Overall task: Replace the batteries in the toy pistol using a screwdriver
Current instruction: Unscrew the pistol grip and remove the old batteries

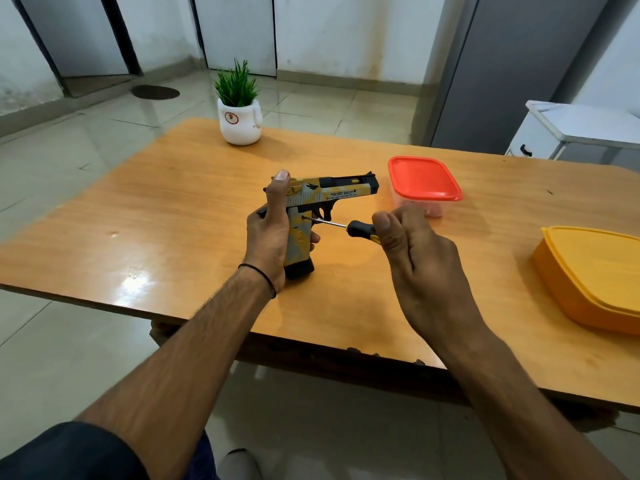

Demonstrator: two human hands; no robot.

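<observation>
The left grip (268, 233) holds the toy pistol (332, 194) upright by its handle, butt on the worktop (173, 202). The right grip (415, 247) clasps the screwdriver (360, 231), its tip seemingly seated in a handle screw. Loosening the battery cover looks to be in hand; the next move calls for steady, pressed turns.
</observation>
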